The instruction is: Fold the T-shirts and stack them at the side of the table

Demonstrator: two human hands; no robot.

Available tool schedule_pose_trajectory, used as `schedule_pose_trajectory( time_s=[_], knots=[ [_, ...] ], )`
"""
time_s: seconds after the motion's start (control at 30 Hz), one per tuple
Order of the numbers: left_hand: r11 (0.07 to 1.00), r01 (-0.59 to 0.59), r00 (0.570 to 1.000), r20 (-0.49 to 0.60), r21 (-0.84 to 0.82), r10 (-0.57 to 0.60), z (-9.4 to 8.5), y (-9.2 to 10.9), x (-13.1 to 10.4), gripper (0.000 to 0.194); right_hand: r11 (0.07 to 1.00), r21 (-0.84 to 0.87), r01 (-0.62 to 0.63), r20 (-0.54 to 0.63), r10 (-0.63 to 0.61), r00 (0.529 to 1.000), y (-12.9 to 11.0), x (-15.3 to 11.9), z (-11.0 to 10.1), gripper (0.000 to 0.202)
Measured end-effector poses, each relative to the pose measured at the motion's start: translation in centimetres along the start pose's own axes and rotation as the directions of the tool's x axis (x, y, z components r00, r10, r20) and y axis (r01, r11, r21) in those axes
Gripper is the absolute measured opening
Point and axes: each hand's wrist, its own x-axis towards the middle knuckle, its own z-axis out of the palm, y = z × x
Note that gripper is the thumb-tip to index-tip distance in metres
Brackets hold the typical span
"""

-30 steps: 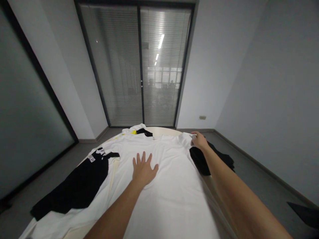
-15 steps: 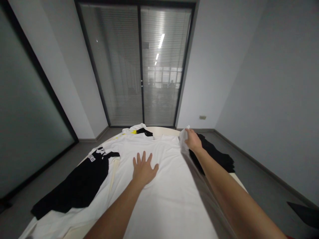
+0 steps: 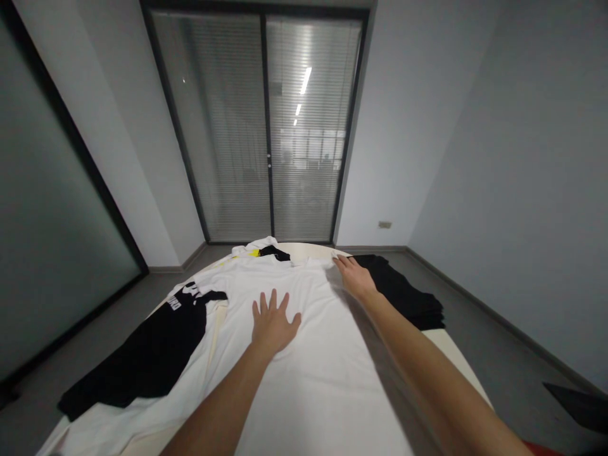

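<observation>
A white T-shirt (image 3: 304,367) lies spread out before me, its collar end at the far side. My left hand (image 3: 274,324) rests flat on its chest with the fingers spread. At the shirt's far right corner, my right hand (image 3: 352,275) lies over the sleeve area, back up, fingers stretched out toward the left. A small tip of white cloth shows by its fingertips; the thumb is hidden. The right side of the shirt is in shadow beneath my right forearm.
A black garment with white lettering (image 3: 147,354) lies at left over other white cloth. Stacked black clothes (image 3: 403,291) sit at the right of the pale table (image 3: 456,354). White cloth with yellow and black (image 3: 256,248) lies at the far edge. Beyond stands a glass door with blinds (image 3: 304,190).
My right hand has moved left and slightly down, bringing the lifted right edge of the T-shirt inward. Its fingers have straightened from a pinch. My left hand stays in place.
</observation>
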Motion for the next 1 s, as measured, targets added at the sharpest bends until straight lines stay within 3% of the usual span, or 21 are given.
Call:
schedule_pose_trajectory(
  time_s=[0.43,0.7,1.0],
  knots=[
    [1.000,-0.001,1.000,-0.006,0.001,0.001,-0.2,0.2,-0.1,0.071,0.993,0.043,0.110,0.126,-0.115,0.985,-3.6,-1.6,0.9,0.050],
    [1.000,-0.001,1.000,0.000,-0.001,0.001,-0.4,0.2,-0.1,0.071,0.989,0.150,-0.017,0.103,0.001,0.995,-4.6,-2.5,1.6,0.054],
    [1.000,0.010,1.000,-0.014,-0.023,-0.011,-0.5,0.2,-0.3,0.068,0.946,0.261,-0.191,0.275,0.116,0.954,-5.1,-3.1,3.5,0.070]
  ],
)
